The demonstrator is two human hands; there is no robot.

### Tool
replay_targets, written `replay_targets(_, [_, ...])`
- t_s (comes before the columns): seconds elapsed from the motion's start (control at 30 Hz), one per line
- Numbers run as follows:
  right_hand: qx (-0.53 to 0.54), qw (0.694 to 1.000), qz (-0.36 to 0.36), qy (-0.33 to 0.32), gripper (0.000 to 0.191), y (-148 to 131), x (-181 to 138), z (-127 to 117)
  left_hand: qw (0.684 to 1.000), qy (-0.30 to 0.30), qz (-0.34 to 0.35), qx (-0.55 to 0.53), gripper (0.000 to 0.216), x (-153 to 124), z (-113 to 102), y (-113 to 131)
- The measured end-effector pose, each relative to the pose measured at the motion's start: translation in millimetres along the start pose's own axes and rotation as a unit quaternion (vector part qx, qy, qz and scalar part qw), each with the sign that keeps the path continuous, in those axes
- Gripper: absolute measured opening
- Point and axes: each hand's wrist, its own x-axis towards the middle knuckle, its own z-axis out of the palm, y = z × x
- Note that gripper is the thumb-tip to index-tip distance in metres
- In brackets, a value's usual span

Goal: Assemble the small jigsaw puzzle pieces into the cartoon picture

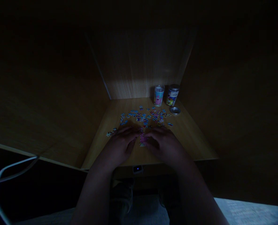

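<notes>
In the dim light, a small strip of joined jigsaw pieces (143,140), mostly pink with a pale lower end, lies on the wooden surface between my hands. My left hand (123,141) reaches in from the left, its curved fingers and thumb at the strip's left edge. From the other side, my right hand (164,141) has its index finger and thumb against the strip's right edge. Loose jigsaw pieces (142,117), blue, pink and multicoloured, are scattered just beyond my fingers. More pieces (109,133) lie left of my left hand. Shadow partly hides my fingertips.
An open printed can (158,97) and a lidded one (172,95) stand at the back right, with a round metal lid (175,110) before them. Wooden panels (134,68) enclose the back and sides. A small device with a lit screen (137,169) sits below the front edge.
</notes>
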Motion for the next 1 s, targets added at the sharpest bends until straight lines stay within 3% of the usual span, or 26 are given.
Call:
replay_targets(0.27, [-0.025,0.999,0.019,-0.023,0.03,-11.9,5.0,10.7,1.0,-0.007,0.006,-0.01,0.043,0.3,1.2,-1.1])
replay_targets(0.47, [-0.055,0.996,0.074,0.0,0.028,-11.4,4.0,11.3,1.0,0.002,0.005,-0.006,0.038,-0.6,1.7,-2.0])
replay_targets(1.0, [-0.066,0.996,0.063,-0.014,0.022,-9.0,3.4,11.4,1.0,0.001,0.004,-0.006,0.036,0.3,2.0,-2.6])
